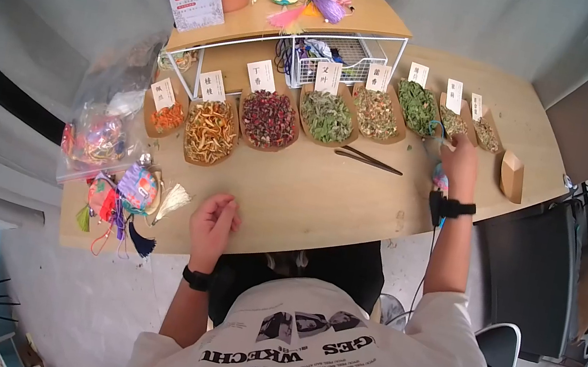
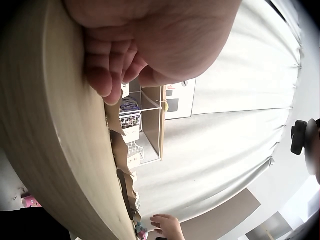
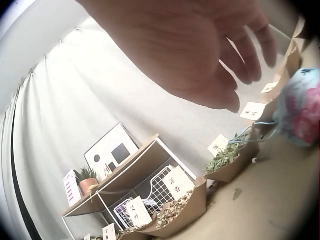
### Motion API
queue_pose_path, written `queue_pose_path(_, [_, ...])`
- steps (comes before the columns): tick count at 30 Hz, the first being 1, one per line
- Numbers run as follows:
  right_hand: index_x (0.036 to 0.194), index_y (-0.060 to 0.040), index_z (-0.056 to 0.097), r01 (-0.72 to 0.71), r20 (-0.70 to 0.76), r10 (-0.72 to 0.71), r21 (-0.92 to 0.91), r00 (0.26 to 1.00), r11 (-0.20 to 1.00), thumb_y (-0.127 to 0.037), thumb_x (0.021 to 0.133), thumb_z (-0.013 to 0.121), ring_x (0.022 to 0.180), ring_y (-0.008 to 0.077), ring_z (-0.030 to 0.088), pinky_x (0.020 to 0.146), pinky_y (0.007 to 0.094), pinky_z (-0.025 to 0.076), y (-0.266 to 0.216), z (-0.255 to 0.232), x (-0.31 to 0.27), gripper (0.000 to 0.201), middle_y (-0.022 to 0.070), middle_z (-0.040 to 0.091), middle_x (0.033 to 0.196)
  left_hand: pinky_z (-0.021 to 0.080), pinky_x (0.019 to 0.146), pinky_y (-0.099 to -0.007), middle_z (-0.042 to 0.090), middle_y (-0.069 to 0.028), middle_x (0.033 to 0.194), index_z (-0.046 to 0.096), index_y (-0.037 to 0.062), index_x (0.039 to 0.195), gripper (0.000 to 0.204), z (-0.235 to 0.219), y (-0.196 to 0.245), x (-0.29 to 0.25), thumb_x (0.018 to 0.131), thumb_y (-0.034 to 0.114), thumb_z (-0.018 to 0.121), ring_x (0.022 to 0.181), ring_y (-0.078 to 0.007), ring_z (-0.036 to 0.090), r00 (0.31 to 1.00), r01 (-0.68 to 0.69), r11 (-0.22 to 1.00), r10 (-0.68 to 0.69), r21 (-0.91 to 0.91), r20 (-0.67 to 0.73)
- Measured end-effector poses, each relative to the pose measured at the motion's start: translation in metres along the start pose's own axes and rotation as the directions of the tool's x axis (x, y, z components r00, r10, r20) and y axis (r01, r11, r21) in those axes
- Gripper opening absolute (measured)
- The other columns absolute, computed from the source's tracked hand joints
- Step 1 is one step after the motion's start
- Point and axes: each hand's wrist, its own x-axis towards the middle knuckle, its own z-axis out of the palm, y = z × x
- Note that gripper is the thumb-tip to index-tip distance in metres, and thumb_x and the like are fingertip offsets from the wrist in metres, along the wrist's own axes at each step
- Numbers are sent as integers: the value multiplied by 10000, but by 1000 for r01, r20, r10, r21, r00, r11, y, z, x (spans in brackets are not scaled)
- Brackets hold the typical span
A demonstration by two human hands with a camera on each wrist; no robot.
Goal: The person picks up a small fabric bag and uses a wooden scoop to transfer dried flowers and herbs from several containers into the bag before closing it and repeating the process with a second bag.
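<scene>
My left hand [image 1: 214,224] rests at the table's front edge, its fingers loosely curled and holding nothing. Over the right side of the table is my right hand [image 1: 458,169], with fingers relaxed and parted in the right wrist view. Beside it sits a light blue and pink floral sachet pouch [image 3: 302,107] with a pale blue cord [image 3: 252,131]. The pouch is partly hidden by the hand in the head view. Past the fingers stand paper trays of dried herbs, among them green leaves [image 1: 417,109] and a greenish-brown mix [image 1: 452,123].
Further trays hold red buds [image 1: 268,118], orange-yellow strips [image 1: 210,132] and grey-green leaves [image 1: 328,117]. Black tweezers [image 1: 369,160] lie in front. Finished sachets [image 1: 141,190] and a plastic bag [image 1: 101,138] are at left. A wooden shelf [image 1: 371,12] stands behind; an empty paper tray [image 1: 512,177] is at right.
</scene>
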Motion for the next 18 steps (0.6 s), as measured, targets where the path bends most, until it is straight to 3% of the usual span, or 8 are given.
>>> queue_pose_path(2, [984,29,705,-15,197,52,-184,979,983,-169,799,668,977,428,672,847,494,536,7,11,19,274,254,701,1019,490,597,-227,659,-71,900,617,-19,1113,138,2,1,-1,1007,59,573,693,-98,612,1000,-9,1000,9,-10,-6])
queue_pose_path(3, [949,33,719,-2,216,56,-242,975,970,-179,792,672,964,424,678,848,492,544,4,14,22,269,262,698,1026,480,596,-216,651,-50,850,621,-18,1105,137,3,2,-1,1002,63,585,674,-84,598,1000,-11,1000,11,-22,-18])
queue_pose_path(6, [964,40,716,-63,209,126,-284,970,957,-165,778,680,950,423,681,854,487,545,2,21,23,279,272,692,1028,470,591,-206,643,-29,807,626,-16,1099,135,5,3,-2,995,65,599,658,-71,588,999,-16,999,15,-37,-37])
queue_pose_path(10, [904,7,735,-8,187,64,-284,980,959,-143,759,681,914,417,688,831,476,552,48,44,34,216,259,703,960,474,579,-206,646,-25,821,629,-13,1101,135,3,-1,-2,989,59,606,668,-70,597,999,-32,999,31,-34,-35])
queue_pose_path(12, [808,-24,743,48,299,-25,-70,954,996,-91,735,662,848,384,707,775,439,559,53,31,32,128,227,713,861,475,579,-205,647,-24,822,630,-13,1100,135,3,-2,-2,987,58,608,667,-69,598,999,-27,999,26,-32,-30])
queue_pose_path(18, [742,-16,727,-2,264,-33,130,964,991,6,699,600,724,328,701,687,391,541,49,8,20,136,199,692,730,478,579,-205,649,-22,836,634,-13,1095,135,4,1,-1,983,58,615,665,-66,598,1000,-20,1000,20,-8,-21])
